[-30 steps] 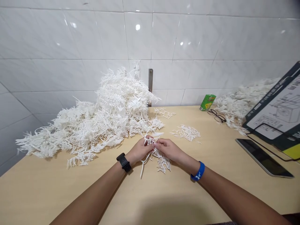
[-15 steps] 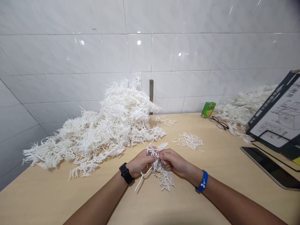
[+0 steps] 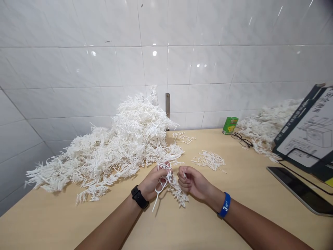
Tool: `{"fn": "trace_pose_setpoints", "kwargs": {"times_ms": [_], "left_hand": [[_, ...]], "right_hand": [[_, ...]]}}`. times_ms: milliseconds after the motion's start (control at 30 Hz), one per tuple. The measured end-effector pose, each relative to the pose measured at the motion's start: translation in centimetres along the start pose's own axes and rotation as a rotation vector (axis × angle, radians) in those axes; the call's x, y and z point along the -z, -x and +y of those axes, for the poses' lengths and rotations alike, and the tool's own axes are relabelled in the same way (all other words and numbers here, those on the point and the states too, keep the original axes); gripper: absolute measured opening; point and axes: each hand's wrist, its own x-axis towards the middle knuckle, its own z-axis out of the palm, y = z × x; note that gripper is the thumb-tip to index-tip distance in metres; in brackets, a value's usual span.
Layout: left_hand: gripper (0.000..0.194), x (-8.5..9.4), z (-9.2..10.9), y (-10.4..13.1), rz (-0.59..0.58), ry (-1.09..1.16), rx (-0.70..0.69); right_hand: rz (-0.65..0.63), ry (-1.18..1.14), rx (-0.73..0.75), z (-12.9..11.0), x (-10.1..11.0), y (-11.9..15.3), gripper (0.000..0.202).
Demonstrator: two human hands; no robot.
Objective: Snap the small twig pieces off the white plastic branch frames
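My left hand [image 3: 156, 180], with a black watch at its wrist, is closed round a white branching plastic sprue [image 3: 160, 189]. A bunch of thin white twigs [image 3: 179, 192] hangs from this grip down to the table. Just to the right, my right hand [image 3: 192, 182] is curled shut and apart from the sprue. A small white plastic piece [image 3: 184, 175] pokes out by its thumb; anything more inside the fist is hidden. Beyond the right hand lies a small pile of loose white sticks [image 3: 210, 159].
A large heap of white branching plastic [image 3: 125, 139] covers the back left. Another heap [image 3: 265, 119] lies back right, near a green box [image 3: 230, 125], eyeglasses [image 3: 242, 140], a tablet [image 3: 296, 189] and a leaning printed carton [image 3: 309, 135]. Bare sprue pieces [image 3: 184, 138] rest by the tiled wall.
My right hand has pulled slightly right, away from the sprue, with a small white piece in its fingers. My left hand still grips the sprue. The view has tilted up a little.
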Motion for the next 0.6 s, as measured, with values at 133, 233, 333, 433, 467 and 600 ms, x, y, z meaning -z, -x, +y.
{"fn": "trace_pose_setpoints", "kwargs": {"times_ms": [133,233,333,433,467,600], "left_hand": [[0.03,0.0,-0.3,-0.3,0.096,-0.111,-0.063],[0.03,0.1,-0.6,-0.6,0.088,-0.211,-0.096],[0.031,0.2,-0.7,-0.7,0.104,-0.297,-0.096],[0.031,0.3,-0.6,-0.7,0.119,-0.369,-0.098],[0.031,0.4,-0.6,-0.7,0.114,-0.39,-0.11],[0.032,0.5,-0.7,-0.7,0.023,-0.438,-0.172]], "right_hand": [[0.07,-0.149,0.002,-0.5,0.4,-0.2,0.017],[0.128,-0.211,0.017,-0.7,0.7,-0.4,0.013],[0.161,-0.197,-0.006,-0.9,0.7,-0.5,0.014],[0.186,-0.08,-0.076,-0.9,0.3,-0.5,0.023],[0.194,-0.015,-0.103,-0.9,0.1,-0.5,0.026],[0.185,0.275,-0.126,-0.4,-0.5,-0.3,0.039]]}}
